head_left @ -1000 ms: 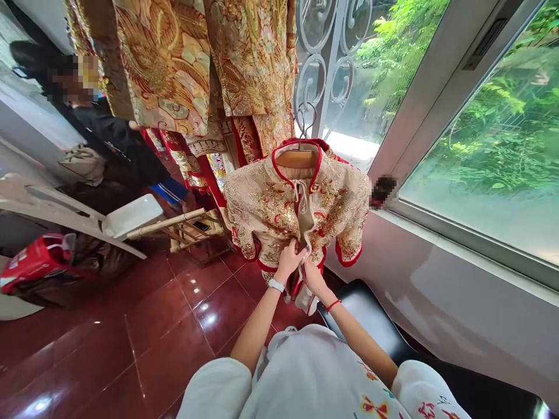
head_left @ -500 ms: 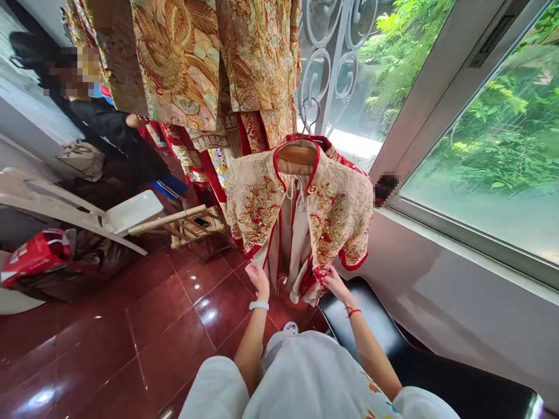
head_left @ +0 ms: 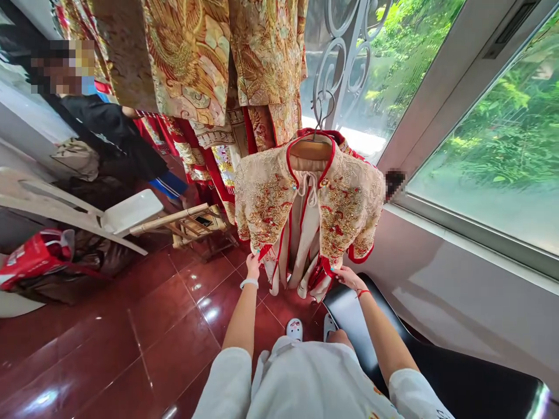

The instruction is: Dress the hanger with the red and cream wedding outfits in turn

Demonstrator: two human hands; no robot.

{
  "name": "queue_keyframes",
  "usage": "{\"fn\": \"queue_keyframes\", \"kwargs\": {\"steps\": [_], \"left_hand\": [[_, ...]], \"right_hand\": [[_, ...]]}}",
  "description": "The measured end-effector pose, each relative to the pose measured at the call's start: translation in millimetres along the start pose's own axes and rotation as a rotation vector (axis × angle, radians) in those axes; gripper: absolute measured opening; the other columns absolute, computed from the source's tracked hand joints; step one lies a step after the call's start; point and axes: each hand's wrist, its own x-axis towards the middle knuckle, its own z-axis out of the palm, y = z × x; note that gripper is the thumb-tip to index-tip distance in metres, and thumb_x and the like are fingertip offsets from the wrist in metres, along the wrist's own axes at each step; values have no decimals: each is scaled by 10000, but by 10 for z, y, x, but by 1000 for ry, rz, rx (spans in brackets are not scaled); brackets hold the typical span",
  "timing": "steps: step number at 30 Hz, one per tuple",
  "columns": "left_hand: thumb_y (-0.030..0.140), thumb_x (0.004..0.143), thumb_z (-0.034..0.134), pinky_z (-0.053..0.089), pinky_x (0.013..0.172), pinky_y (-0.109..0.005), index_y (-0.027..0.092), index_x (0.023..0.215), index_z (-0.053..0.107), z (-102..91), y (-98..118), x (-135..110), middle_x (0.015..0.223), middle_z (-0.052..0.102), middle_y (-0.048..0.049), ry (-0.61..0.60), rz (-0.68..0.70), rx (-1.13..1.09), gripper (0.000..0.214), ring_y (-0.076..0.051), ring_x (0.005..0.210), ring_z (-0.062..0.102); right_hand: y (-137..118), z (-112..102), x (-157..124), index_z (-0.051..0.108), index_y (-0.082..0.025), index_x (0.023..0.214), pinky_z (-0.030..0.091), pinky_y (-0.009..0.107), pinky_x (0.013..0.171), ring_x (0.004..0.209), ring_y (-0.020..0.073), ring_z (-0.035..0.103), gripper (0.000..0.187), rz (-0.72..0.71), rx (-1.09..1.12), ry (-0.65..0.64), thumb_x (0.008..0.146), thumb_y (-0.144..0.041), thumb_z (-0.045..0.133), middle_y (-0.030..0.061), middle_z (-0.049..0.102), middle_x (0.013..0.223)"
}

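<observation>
Your left hand (head_left: 253, 265) pinches the red-trimmed lower front corner of a cream short-sleeved jacket (head_left: 345, 212) covered in gold sequins and red embroidery. Your right hand (head_left: 348, 277) grips the matching corner of the opposite front panel, its fingers closed on the red edging. Between your hands the two panels are spread apart, showing the plain pale lining, with a thin cream tie (head_left: 311, 195) knotted below the collar. The jacket hangs upright above and between your hands on a brown wooden hanger (head_left: 311, 150) with a curved metal hook (head_left: 322, 113). You wear a white wristband (head_left: 249, 283) on your left wrist and a thin red cord (head_left: 362, 293) on your right.

Just below your right hand is a glossy black seat (head_left: 347, 308). Beyond your left hand, farther to the left, stands a light bamboo stool (head_left: 205, 223) with a dark flat object on it, too small to make out. Long gold-embroidered garments (head_left: 192, 70) hang above and beyond your left hand. Under both hands runs a glossy dark-red tiled floor (head_left: 174, 349).
</observation>
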Motion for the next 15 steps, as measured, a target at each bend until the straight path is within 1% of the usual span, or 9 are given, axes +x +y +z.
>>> {"fn": "queue_keyframes", "kwargs": {"steps": [2, 4, 7, 9, 11, 12, 13, 15], "left_hand": [[188, 751, 722, 438, 723, -227, 195, 855, 524, 28, -88, -112, 841, 635, 5, -49, -10, -60, 224, -95, 733, 595], [151, 736, 729, 432, 690, -220, 189, 860, 541, 93, -184, -287, 827, 647, 7, -112, -34, -115, 228, -90, 705, 598], [100, 712, 735, 429, 656, -213, 192, 872, 572, 206, -386, -667, 818, 651, 17, -215, -75, -186, 246, -82, 675, 595], [68, 686, 739, 430, 621, -216, 183, 834, 580, 210, -554, -952, 779, 633, 22, -294, -114, -221, 246, -75, 615, 560], [45, 673, 730, 421, 574, -214, 176, 785, 570, 112, -713, -1193, 736, 606, 28, -350, -155, -257, 235, -62, 549, 505], [36, 674, 720, 423, 564, -212, 179, 770, 563, 32, -777, -1279, 722, 595, 33, -356, -168, -282, 233, -61, 539, 496], [34, 681, 711, 438, 574, -212, 186, 762, 555, -57, -826, -1337, 716, 590, 37, -343, -167, -305, 232, -64, 547, 509], [49, 701, 701, 479, 629, -219, 200, 749, 541, -206, -873, -1367, 709, 591, 41, -293, -134, -329, 224, -76, 593, 559]], "right_hand": [[-3, 66, -57, 614, -160, 730, 375, 215, 471, 493, 77, 480, 372, -18, -29, -46, 513, -327, 867, -29, 610, 580], [-7, 225, -76, 615, -152, 726, 404, 233, 496, 504, 90, 499, 448, -56, -47, -75, 454, -366, 899, -23, 623, 585], [23, 620, -88, 581, -173, 683, 407, 248, 504, 506, 100, 490, 524, -147, -50, -72, 414, -479, 910, -28, 605, 571], [99, 899, -156, 567, -192, 677, 411, 258, 509, 506, 105, 482, 552, -198, -45, -78, 427, -556, 898, -23, 599, 582], [218, 1096, -286, 579, -198, 704, 417, 266, 515, 503, 108, 480, 566, -216, -38, -130, 457, -605, 884, -14, 602, 606], [282, 1148, -359, 585, -198, 714, 420, 269, 517, 498, 108, 475, 568, -216, -36, -169, 485, -633, 868, -10, 599, 612], [340, 1170, -427, 586, -196, 713, 423, 273, 521, 493, 107, 468, 571, -215, -40, -204, 515, -665, 846, -9, 591, 610], [415, 1143, -513, 569, -197, 682, 427, 278, 532, 481, 99, 435, 591, -225, -58, -240, 568, -736, 783, -15, 554, 583]]}}
